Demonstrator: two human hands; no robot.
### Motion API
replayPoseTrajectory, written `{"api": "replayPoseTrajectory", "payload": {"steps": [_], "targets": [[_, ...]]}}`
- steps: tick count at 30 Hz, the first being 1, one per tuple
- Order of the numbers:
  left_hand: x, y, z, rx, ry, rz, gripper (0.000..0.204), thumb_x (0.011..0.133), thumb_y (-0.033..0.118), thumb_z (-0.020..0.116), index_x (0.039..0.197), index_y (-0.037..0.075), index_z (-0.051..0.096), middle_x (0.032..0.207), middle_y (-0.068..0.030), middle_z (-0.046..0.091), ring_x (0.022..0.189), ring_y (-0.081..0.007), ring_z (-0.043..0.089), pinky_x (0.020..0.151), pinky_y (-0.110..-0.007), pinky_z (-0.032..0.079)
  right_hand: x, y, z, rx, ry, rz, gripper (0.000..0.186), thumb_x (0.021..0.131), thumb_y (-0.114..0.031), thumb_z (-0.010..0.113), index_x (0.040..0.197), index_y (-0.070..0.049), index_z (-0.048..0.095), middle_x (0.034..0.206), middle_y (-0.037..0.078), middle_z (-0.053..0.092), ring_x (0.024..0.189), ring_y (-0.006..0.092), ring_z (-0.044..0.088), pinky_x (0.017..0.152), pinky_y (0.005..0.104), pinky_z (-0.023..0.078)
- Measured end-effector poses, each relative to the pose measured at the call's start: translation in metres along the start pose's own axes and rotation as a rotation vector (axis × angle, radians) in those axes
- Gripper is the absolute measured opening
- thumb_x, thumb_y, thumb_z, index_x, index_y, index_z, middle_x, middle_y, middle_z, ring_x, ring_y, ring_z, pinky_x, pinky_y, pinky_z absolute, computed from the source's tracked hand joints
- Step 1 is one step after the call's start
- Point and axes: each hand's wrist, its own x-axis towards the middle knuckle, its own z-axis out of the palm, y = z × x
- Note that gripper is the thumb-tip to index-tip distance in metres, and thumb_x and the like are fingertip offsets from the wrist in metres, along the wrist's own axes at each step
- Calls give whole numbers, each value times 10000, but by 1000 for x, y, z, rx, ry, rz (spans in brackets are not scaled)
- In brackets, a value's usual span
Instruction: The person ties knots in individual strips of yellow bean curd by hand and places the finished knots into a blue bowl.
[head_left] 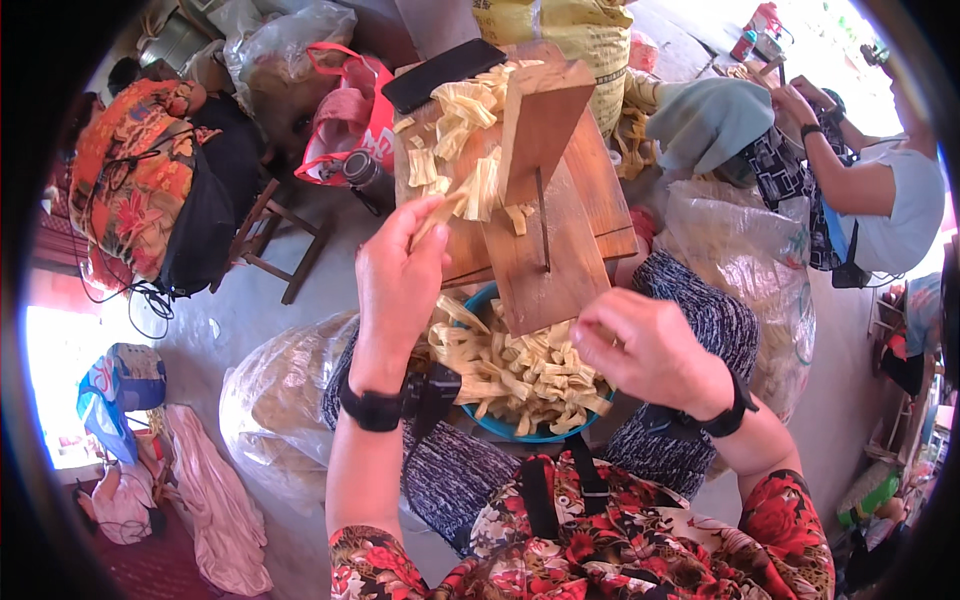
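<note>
Head view: left hand [400,268] grips a pale yellow ribbon-like strip [462,200] at a brown wooden stand

Far left, an orange floral garment [140,190] bulges near a low brown wooden stool [282,240]. Next come a red-and-white tote bag [345,120] and, just beside it, a dark cylindrical lidded bottle [366,172].

The left hand's thumb and forefinger are pinched on the strip, which extends over a wide brown wooden board [610,215] toward a thick upright wooden block [545,120]; whether strip and block touch, I cannot tell. Loose pale folded strips [465,105] lie on the board, beside a flat black rectangular object [443,76].

Below the block, a thin dark rod [543,225] shows over a narrow brown plank [550,295]. Under the plank's lower end, a round blue basin [540,437] holds many pale cut pieces [545,385].

The right hand [650,345] is curled near the plank's lower right corner, over the basin's edge; whether its fingers hold anything, I cannot tell.

Farther right are a clear plastic bag [745,290] and a seated co-worker in a pale blue top [885,220].
</note>
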Motion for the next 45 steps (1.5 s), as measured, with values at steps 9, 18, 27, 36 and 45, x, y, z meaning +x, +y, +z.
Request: {"api": "replayPoseTrajectory", "payload": {"steps": [9,18,27,36,45], "targets": [[41,-6,7,554,17,297,463,639,147,720,1072,45,592,856,-117,580,738,-199,579,662,-297,465,-27,-1,11,139,-244,137,239,808,-201,592,974,-30,576,800,131,572,606,282,590,548,352,487],[82,-3,7,576,-108,328,348,690,158,615,1007,18,594,762,-119,632,695,-217,623,612,-307,469,-48,31,26,21,-328,142,134,802,-147,574,847,-21,589,724,145,575,668,314,578,573,355,473],[-9,-2,-29,271,-118,122,107,765,63,590,851,29,643,681,-11,616,532,-49,524,498,-190,426,-52,48,29,14,-483,324,199,814,-194,491,790,-21,587,752,168,594,709,348,585,634,402,472],[-112,-119,12,994,-580,245,81,680,148,571,711,80,604,796,-87,556,749,-292,564,652,-381,463,-44,34,74,129,-387,79,146,803,-153,497,882,-56,571,804,137,583,772,326,574,656,391,465],[-95,-51,-36,420,-563,-89,116,775,134,591,815,32,553,670,-48,549,623,-132,521,596,-285,428,-43,37,134,-18,-469,150,324,833,-332,477,1037,-94,560,908,103,593,838,308,583,703,410,466]]}}
